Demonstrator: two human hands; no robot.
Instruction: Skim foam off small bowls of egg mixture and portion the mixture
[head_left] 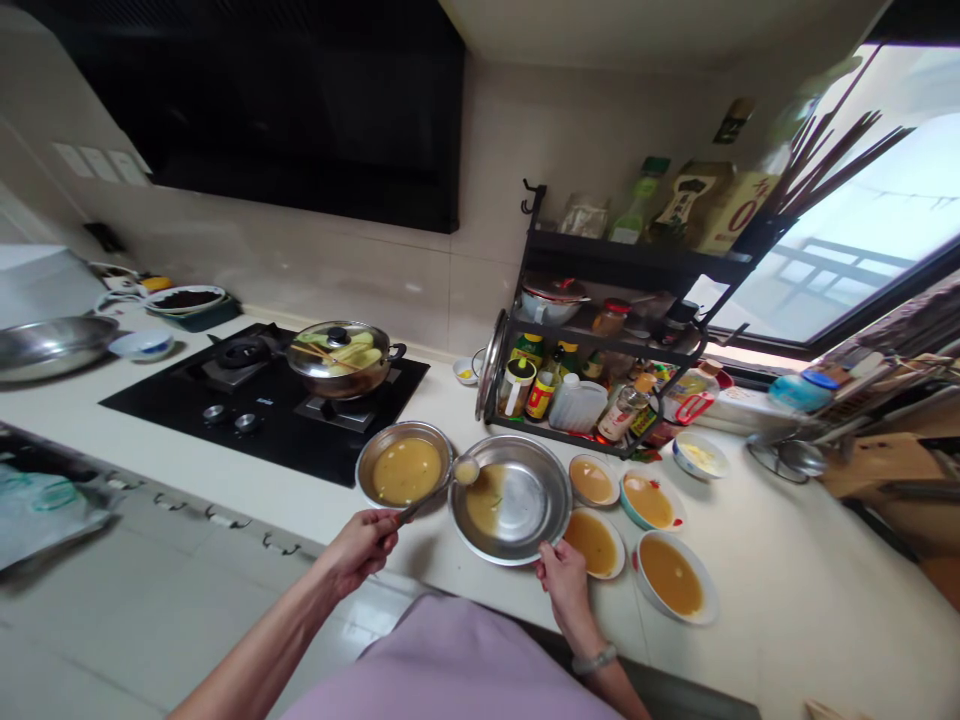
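Two hands work at the front edge of the bench (750, 625); the left hand (361, 548) is closed round the handle end of a ladle (466, 470); the right hand (564, 578) pinches the near rim of the wide steel basin (534, 497). The ladle's long axis runs from the left grip up and to the right; its cup sits over the basin's left rim, just beside the smaller steel bowl (405, 468) of yellow soup. Four small bowls (673, 578), filled, stand right of the basin, nearer the right hand.
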